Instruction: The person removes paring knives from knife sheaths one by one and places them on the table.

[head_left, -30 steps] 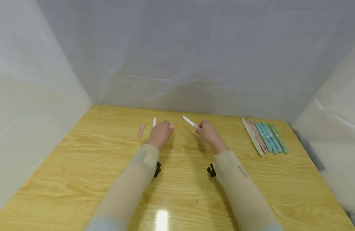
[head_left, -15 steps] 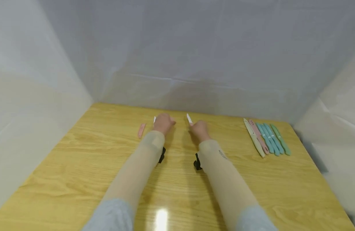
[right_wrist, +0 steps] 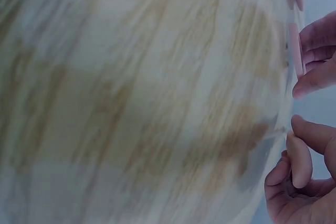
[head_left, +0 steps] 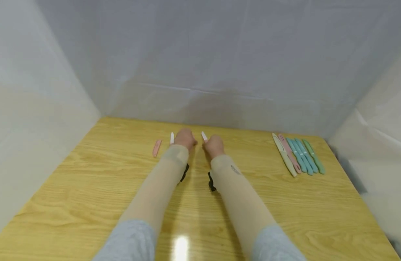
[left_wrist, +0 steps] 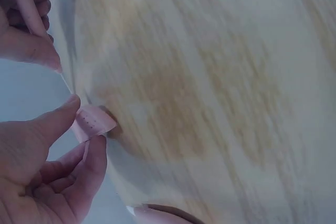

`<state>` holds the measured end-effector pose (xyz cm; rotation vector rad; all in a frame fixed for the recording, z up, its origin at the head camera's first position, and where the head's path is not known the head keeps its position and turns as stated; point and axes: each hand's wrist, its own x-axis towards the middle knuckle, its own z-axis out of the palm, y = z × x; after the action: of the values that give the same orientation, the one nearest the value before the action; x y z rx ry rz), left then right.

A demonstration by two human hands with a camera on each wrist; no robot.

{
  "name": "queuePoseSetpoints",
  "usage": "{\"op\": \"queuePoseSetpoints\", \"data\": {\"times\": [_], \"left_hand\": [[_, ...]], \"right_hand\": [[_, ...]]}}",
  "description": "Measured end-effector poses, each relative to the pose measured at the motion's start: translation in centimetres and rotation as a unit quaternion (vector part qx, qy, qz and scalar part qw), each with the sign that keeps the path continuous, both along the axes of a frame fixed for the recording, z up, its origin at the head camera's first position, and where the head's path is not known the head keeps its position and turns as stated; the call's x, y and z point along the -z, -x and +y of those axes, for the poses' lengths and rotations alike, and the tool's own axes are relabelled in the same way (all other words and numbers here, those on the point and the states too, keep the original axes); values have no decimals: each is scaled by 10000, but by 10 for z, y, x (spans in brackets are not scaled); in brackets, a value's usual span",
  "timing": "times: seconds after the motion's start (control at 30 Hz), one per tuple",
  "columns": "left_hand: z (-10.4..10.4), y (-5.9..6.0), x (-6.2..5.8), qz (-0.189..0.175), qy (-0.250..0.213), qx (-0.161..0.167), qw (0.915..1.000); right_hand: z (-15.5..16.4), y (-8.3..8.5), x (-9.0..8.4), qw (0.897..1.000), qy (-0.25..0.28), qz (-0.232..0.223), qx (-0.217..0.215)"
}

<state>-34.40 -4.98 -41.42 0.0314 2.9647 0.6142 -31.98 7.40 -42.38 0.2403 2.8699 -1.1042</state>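
- Grip of the right hand (head_left: pixel 214 145): fingers curled round the pink handle of a small knife (head_left: pixel 204 136), its pale blade pointing to the far left.
- Left hand (head_left: pixel 184 138): thumb and forefinger pinch a small pink piece with tiny holes, seemingly a blade cover (left_wrist: pixel 95 120).
- Handling these well, I judge, means a firm hold behind the blade, knife and cover kept on one line, slow movement, and left fingertips off the edge; which end of the cover is open I cannot make out.
- Relative to the hands, the knife reaches out beyond the far side of the right one; the cover sits at the left one's fingertips, left of the knife. They are near each other; whether they touch is unclear.
- Just left of the left hand, a second knife (head_left: pixel 172 138) shows its white blade, the rest hidden.
- Farther left lies another pink cover (head_left: pixel 157 148).
- Well to the right, a row of cream, pink, blue and green knives (head_left: pixel 299 156) rests on the table (head_left: pixel 89 203).
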Motion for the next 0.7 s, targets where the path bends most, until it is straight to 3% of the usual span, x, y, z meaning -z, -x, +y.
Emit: {"op": "queuePoseSetpoints", "data": {"times": [0.43,0.7], "left_hand": [[1,7,9,-217,324,-6,9992],[-3,0,3,-191,418,25,9989]], "right_hand": [[-5,-1,1,9979,-601,-230,-93],[-6,0,2,9991,-132,-336,-213]]}}
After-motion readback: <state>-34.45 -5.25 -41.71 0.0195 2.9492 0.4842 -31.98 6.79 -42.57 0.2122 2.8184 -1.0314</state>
